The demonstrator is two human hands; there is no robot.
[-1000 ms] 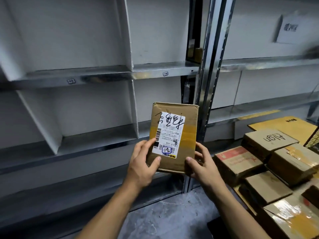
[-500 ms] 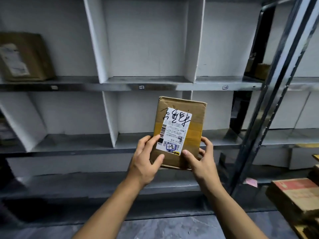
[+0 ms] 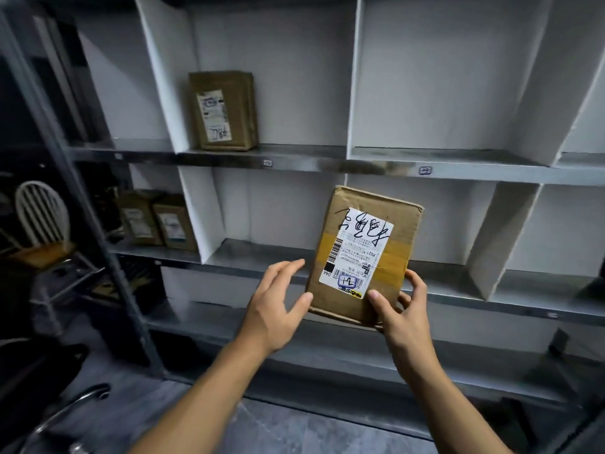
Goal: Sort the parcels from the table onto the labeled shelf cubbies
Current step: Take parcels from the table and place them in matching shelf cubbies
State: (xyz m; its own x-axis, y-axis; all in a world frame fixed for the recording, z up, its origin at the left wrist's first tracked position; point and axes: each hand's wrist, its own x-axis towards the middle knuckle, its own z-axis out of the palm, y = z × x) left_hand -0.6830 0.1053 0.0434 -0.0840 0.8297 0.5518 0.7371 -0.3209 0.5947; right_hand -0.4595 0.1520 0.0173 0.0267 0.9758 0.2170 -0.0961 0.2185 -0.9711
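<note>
Left hand [image 3: 271, 309] opened beside parcel [image 3: 386, 253]; right hand [image 3: 406, 319] grips; cubby [image 3: 294, 93] holds box [image 3: 226, 111].

Middle-row cubby [image 3: 262, 253] behind held parcel [image 3: 363, 257] is open, walled by left divider [image 3: 199, 211] and right divider [image 3: 497, 237]. Cubby above [image 3: 304, 149]: standing parcel [image 3: 224, 111] at left, free room to its right. Far-left cubby blocked by two upright parcels [image 3: 157, 221]. Steel upright [image 3: 82, 204] bounds the left.

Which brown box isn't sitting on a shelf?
The parcel with black scribbles on its label: the right hand holds it up. The upper-shelf box and the two lower-left boxes stand in cubbies.
</note>
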